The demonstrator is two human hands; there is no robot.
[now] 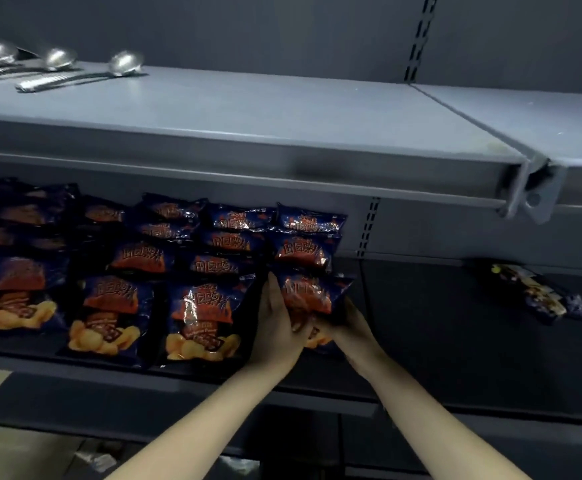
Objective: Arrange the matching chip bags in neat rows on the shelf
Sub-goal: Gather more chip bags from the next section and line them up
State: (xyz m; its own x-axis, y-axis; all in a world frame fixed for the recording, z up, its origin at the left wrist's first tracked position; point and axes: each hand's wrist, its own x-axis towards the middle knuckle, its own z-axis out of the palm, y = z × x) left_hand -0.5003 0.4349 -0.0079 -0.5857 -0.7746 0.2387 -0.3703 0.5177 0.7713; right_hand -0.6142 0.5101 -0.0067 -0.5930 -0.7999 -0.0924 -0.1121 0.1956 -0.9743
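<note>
Several dark blue chip bags with orange lettering lie in overlapping rows on the middle shelf (421, 341), among them the front bag of the neighbouring row (199, 320). At the right end of the rows, both hands hold the front chip bag (308, 294). My left hand (277, 323) presses against its left side with fingers wrapped onto its lower front. My right hand (346, 327) grips it from the right and underneath. The bag's lower half is hidden behind my hands.
A different dark snack bag (542, 296) lies alone far right on the same shelf. Metal ladles (75, 72) rest at the left of the upper shelf (282, 109), whose front edge overhangs the bags. A lower shelf (75, 403) juts out below.
</note>
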